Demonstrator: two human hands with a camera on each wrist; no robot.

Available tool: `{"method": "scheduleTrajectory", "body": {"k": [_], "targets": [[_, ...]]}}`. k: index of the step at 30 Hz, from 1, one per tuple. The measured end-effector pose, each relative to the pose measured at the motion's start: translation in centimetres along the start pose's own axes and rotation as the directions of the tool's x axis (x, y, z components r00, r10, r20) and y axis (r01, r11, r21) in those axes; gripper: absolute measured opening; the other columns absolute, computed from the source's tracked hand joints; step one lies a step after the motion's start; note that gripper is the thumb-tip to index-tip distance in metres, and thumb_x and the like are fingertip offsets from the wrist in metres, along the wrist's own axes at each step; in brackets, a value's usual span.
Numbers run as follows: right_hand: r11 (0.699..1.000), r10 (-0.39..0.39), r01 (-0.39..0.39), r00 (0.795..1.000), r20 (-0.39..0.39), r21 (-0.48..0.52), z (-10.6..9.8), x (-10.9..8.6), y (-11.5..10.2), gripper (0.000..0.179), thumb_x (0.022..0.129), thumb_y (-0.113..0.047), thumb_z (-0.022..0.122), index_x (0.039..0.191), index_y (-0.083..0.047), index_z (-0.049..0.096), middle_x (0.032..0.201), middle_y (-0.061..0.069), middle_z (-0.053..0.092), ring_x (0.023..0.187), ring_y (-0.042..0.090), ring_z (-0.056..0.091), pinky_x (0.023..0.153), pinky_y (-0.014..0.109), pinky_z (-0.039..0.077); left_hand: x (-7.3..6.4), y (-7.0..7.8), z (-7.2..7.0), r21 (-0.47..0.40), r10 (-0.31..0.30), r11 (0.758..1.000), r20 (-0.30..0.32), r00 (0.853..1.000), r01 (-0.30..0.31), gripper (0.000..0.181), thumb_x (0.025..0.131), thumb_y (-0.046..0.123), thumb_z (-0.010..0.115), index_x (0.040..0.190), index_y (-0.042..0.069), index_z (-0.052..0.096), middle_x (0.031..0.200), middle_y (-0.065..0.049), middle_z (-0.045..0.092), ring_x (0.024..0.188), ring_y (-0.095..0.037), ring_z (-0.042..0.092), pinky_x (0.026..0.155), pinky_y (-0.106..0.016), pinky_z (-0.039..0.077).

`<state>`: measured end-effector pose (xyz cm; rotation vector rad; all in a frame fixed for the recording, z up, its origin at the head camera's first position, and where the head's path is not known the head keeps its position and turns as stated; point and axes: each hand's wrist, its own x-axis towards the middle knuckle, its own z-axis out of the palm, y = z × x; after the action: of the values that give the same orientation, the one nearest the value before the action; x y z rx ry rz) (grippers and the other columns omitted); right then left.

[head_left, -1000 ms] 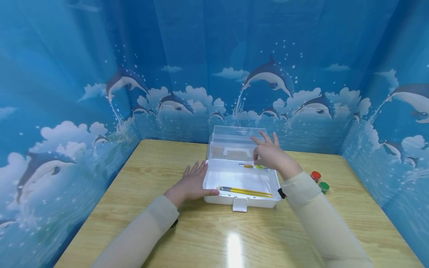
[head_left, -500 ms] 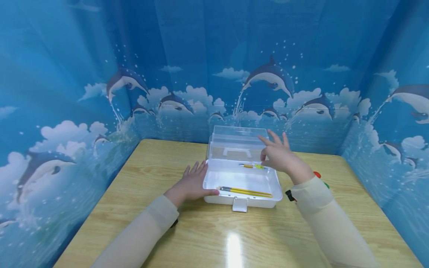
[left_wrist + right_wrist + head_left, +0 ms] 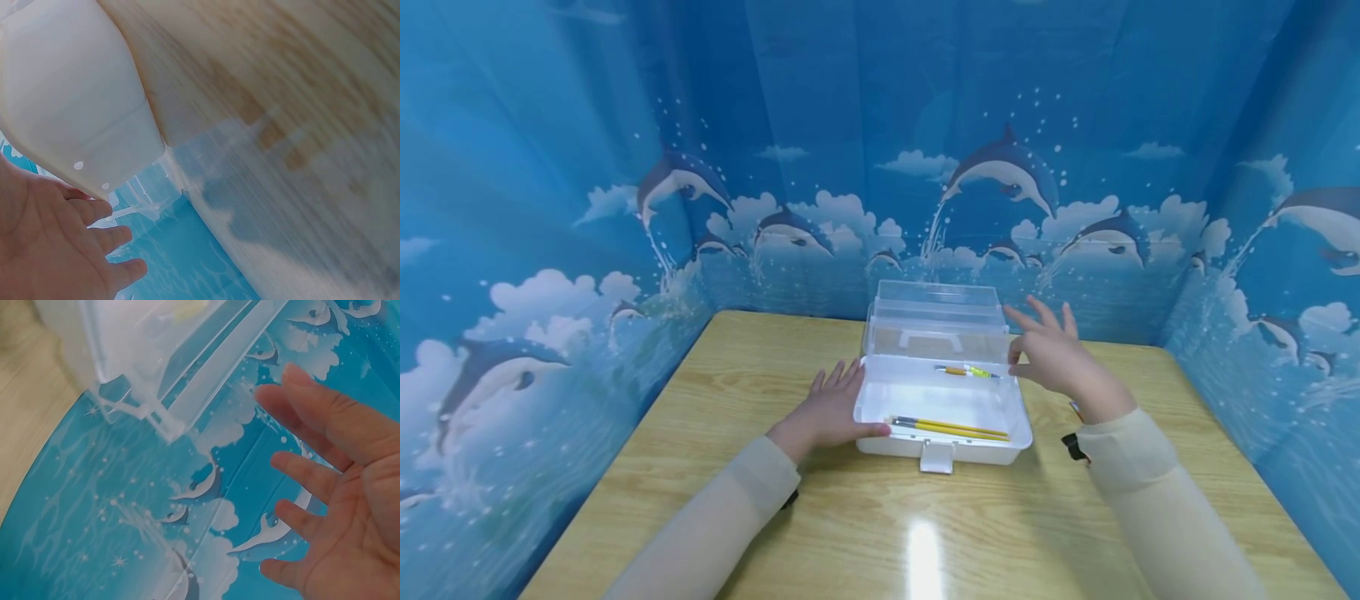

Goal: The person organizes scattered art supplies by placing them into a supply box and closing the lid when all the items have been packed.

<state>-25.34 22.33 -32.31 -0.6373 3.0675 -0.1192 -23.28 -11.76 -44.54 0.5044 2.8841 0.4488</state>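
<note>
So we've got the white box [image 3: 977, 454] sitting mid-table [image 3: 760, 533], clear lid [image 3: 936, 312] tipped back. Left hand [image 3: 827, 410] is up against the box's left side, thumb over the rim, other fingers straight and spread, not really grabbing. Right hand [image 3: 1060, 358] hangs just beside the back right corner, fingers loose and fanned, thumb near the index finger, and we see nothing in it. Inside, two yellow brushes [image 3: 955, 427] lie along the front, plus a small orange-and-yellow stick [image 3: 955, 372] at the back. Dolphin curtain [image 3: 850, 125] behind, lol.
</note>
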Motion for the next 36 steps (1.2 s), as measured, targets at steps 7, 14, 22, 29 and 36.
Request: {"method": "scheduleTrajectory", "body": {"k": [7,14,22,29,36], "targets": [[0.999,0.024,-0.024,1.000,-0.003,0.021,0.5,-0.9,1.5,0.010,0.083,-0.013,0.082,0.081,-0.021,0.076,0.162,0.022,0.024,0.150,0.046,-0.004,0.108,0.072,-0.017,0.0,-0.1,0.0,-0.003,0.008,1.000,-0.002,1.000,-0.008,0.126,0.076,0.090,0.048,0.161,0.008,0.005,0.168,-0.008,0.001,0.153,-0.032,-0.003,0.121,-0.055,-0.003],[0.999,0.030,-0.031,1.000,0.005,0.044,1.4,-1.6,3.5,0.009,0.084,-0.013,0.081,0.084,-0.020,0.075,0.162,0.024,0.022,0.149,0.048,-0.002,0.107,0.074,-0.016,0.0,-0.1,-0.2,-0.004,0.005,1.000,0.007,1.000,-0.005,0.127,0.074,0.092,0.047,0.161,0.008,0.004,0.167,-0.007,-0.001,0.153,-0.031,-0.004,0.121,-0.054,-0.004],[0.998,0.066,-0.067,0.998,0.018,0.018,2.6,-2.2,5.4,0.011,0.084,-0.016,0.082,0.093,-0.017,0.076,0.160,0.027,0.024,0.146,0.054,0.002,0.105,0.079,-0.012,0.2,-0.1,0.0,-0.007,0.002,1.000,0.007,1.000,-0.002,0.128,0.073,0.093,0.046,0.161,0.009,0.005,0.168,-0.007,0.001,0.153,-0.031,-0.004,0.121,-0.053,-0.004],[0.995,0.099,-0.099,0.995,0.009,0.015,3.6,-3.0,7.7,0.015,0.083,-0.024,0.082,0.096,-0.019,0.076,0.158,0.030,0.024,0.145,0.056,0.000,0.101,0.080,-0.015,0.1,-0.1,0.1,-0.007,-0.003,1.000,0.008,1.000,0.003,0.128,0.073,0.092,0.046,0.161,0.009,0.004,0.167,-0.007,0.000,0.153,-0.032,-0.003,0.121,-0.053,-0.004],[0.991,0.127,-0.129,0.991,0.049,0.032,4.6,-3.6,9.3,0.016,0.084,-0.030,0.081,0.094,-0.019,0.076,0.158,0.032,0.022,0.145,0.057,-0.003,0.099,0.080,-0.018,0.0,0.0,0.0,-0.007,-0.004,1.000,0.005,1.000,0.004,0.127,0.074,0.091,0.048,0.161,0.009,0.005,0.168,-0.007,0.000,0.153,-0.032,-0.004,0.121,-0.053,-0.004]]}}
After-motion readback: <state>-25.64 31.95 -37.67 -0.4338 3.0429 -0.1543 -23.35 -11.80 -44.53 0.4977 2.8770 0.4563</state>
